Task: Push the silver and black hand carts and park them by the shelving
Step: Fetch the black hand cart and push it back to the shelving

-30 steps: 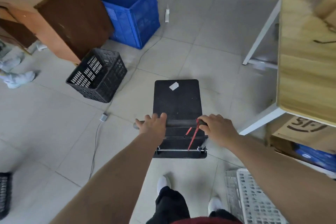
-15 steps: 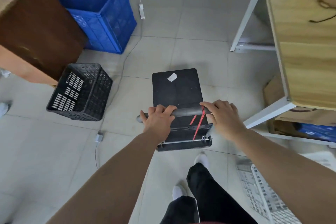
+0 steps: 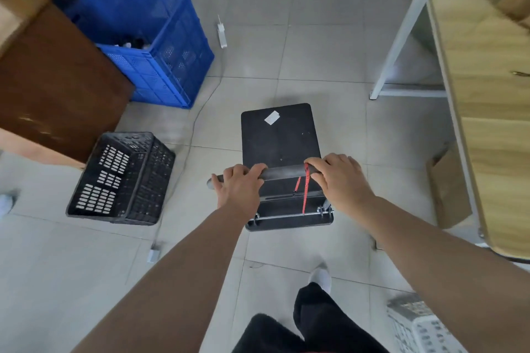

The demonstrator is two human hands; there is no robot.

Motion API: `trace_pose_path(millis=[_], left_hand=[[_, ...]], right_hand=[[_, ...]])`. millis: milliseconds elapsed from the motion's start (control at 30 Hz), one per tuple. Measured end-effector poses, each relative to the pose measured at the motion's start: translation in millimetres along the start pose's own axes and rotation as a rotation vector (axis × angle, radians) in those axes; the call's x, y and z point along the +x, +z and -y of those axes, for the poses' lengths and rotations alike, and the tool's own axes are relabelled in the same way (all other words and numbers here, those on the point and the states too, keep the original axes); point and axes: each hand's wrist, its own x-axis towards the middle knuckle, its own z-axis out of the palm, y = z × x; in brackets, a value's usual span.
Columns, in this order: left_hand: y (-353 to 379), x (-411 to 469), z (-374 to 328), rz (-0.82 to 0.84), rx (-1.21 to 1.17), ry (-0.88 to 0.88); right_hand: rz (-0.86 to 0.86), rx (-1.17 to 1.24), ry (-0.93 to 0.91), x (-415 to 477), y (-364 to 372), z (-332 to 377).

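Observation:
A black hand cart (image 3: 279, 137) with a flat platform and a white sticker near its front edge stands on the tiled floor in front of me. Its dark handle bar (image 3: 282, 172) runs across the near end, with a red cord hanging from it. My left hand (image 3: 239, 188) is closed over the bar's left part. My right hand (image 3: 338, 178) is closed over its right end, by the cord. No silver cart is in view.
A black crate (image 3: 123, 179) lies on its side to the left, and a blue crate (image 3: 155, 46) and a brown cabinet (image 3: 57, 80) stand behind it. A cable (image 3: 198, 120) crosses the floor. A white-framed wooden table (image 3: 484, 74) stands at right, a white basket (image 3: 421, 327) at lower right.
The cart has rolled forward across the tiles with both hands on its bar. The black and blue crates have come nearer on the left, and the table has slid closer on the right.

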Motion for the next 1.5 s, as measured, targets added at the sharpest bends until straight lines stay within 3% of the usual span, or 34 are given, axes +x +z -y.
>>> trace_pose_path(millis=[233,967,1333,1500], left_hand=[[-19.0,87.3,-14.0,0.115,-0.095,0.037],[-108.2,422.3,-7.7,0.085,0.048,0.237],[-159.6,582.9,-63.9,0.116,0.109,0.179],[-178.8,650.2,-88.1,0.122,0.022,0.142]], right_hand=[[0.024,0.0,0.047,72.9,-15.9,-38.2],[0.088,0.096,0.326,368.9,-69.2,-73.0],[0.078,0.04,0.262,531.5,-105.7,-157.8],[0.045,0.011,0.205,594.6,-120.6,-196.6]])
